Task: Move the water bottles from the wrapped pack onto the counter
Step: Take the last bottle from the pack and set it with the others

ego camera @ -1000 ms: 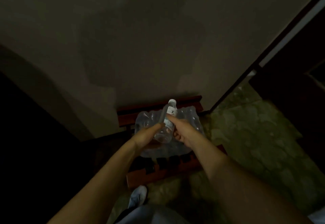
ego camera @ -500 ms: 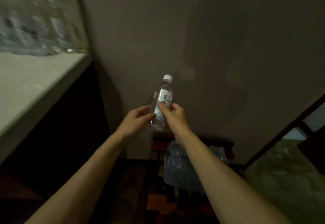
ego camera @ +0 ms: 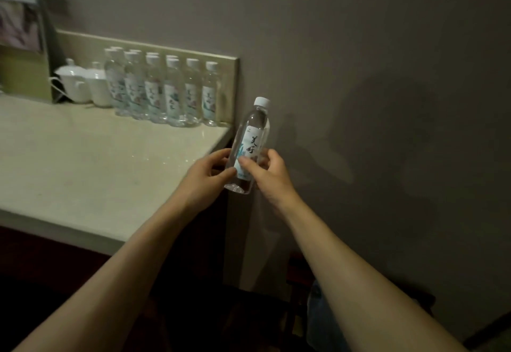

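A clear water bottle (ego camera: 253,133) with a white cap and a printed label is held nearly upright in the air, just off the right end of the pale counter (ego camera: 83,163). My left hand (ego camera: 206,176) and my right hand (ego camera: 265,174) both grip its lower half. Several matching bottles (ego camera: 163,91) stand in rows at the counter's back right corner, against the low backsplash. Only a corner of the wrapped pack (ego camera: 318,315) shows, low down beside my right forearm.
White lidded cups (ego camera: 83,82) stand left of the bottle rows. A framed stand (ego camera: 19,39) occupies the counter's far left. A grey wall (ego camera: 359,75) rises right behind the held bottle. Dark cabinet front and floor lie below the counter edge.
The bottle has been lifted from the pack up to counter height with both hands on it. The view has swung up and left, bringing the counter and its bottle rows into sight.
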`<move>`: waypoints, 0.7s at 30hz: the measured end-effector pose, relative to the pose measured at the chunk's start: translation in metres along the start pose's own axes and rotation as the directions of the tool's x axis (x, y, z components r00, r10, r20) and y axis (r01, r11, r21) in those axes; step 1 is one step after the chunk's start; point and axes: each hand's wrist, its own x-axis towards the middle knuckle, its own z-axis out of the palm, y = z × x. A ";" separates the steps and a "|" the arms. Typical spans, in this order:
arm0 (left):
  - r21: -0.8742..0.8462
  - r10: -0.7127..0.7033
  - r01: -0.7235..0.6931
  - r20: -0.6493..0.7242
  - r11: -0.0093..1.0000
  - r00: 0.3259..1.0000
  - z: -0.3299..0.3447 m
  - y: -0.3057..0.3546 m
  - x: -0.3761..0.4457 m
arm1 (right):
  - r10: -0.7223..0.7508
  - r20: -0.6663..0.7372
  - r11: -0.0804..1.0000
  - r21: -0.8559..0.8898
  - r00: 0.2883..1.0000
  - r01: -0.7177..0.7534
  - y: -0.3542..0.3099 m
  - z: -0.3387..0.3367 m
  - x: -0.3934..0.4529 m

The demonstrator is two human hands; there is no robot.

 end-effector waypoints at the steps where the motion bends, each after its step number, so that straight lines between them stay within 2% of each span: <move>1: 0.010 0.009 -0.009 -0.008 1.000 1.000 -0.016 -0.004 0.004 | -0.018 0.001 1.000 -0.010 1.000 0.018 -0.001 0.016 0.005; 8: 0.181 0.018 -0.012 -0.030 0.983 0.999 -0.100 -0.031 0.039 | -0.108 -0.035 0.982 -0.160 0.993 0.101 0.002 0.103 0.039; 13: 0.254 0.041 -0.050 0.041 0.966 0.998 -0.149 -0.053 0.074 | -0.130 -0.108 0.953 -0.289 0.986 0.094 -0.001 0.159 0.069; 18: 0.264 0.073 -0.090 0.077 0.960 0.994 -0.170 -0.068 0.099 | -0.141 -0.172 0.929 -0.363 0.975 0.070 0.003 0.188 0.082; 21: 0.331 0.083 -0.105 0.079 0.938 0.993 -0.172 -0.074 0.115 | -0.170 -0.208 0.907 -0.414 0.963 0.071 0.008 0.197 0.090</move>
